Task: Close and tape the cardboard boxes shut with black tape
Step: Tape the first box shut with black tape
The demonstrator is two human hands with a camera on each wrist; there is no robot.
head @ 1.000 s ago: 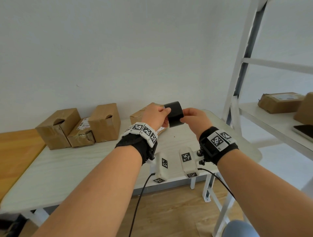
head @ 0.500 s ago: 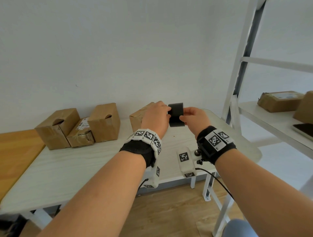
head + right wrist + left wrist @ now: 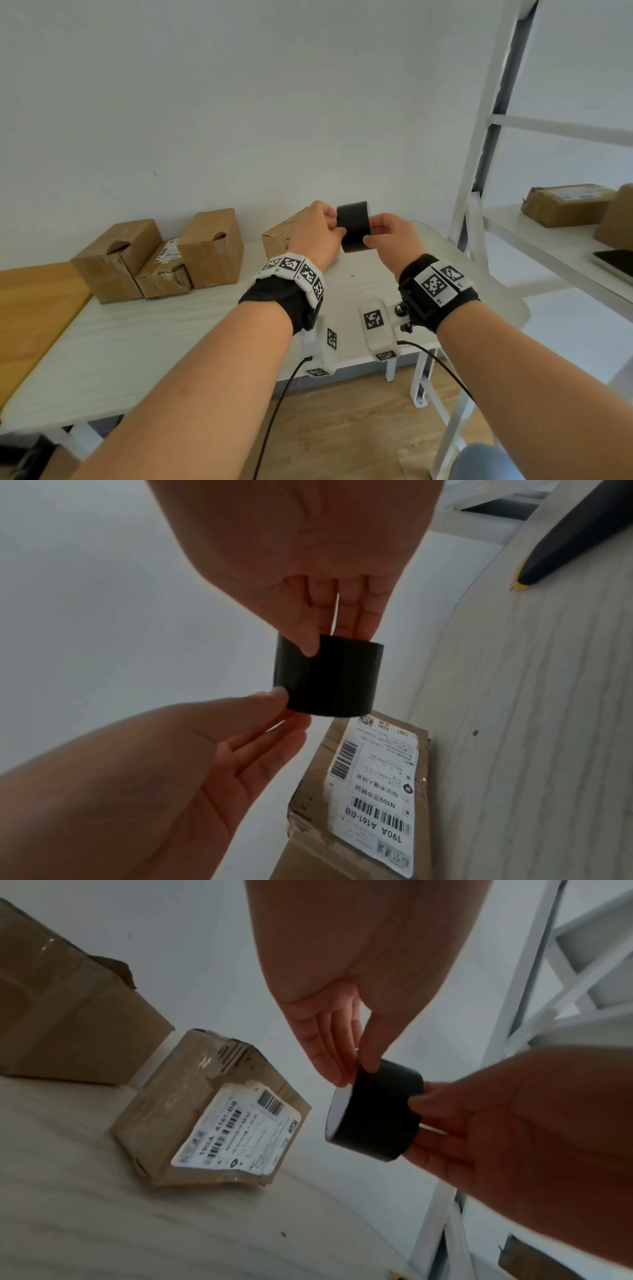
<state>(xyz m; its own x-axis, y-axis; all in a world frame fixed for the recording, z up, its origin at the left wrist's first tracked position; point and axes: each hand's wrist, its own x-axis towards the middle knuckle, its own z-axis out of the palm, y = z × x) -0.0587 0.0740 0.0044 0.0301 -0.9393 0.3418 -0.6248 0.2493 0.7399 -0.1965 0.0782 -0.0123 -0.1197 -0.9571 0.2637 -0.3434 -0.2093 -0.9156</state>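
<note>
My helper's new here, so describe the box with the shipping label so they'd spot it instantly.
On the white table, look past the hands holding the black tape roll. The labelled box lies behind them, apart from the three boxes grouped at the left.

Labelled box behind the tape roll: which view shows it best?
Left wrist: the labelled box lies whole, label and torn tape visible. Right wrist shows it close but cropped; head view shows only a corner behind the left hand.

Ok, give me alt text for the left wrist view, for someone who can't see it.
Both hands hold a roll of black tape in the air: the left hand pinches it from above, the right hand grips it from the side. Below them a cardboard box with a white shipping label lies on a pale table.
</note>
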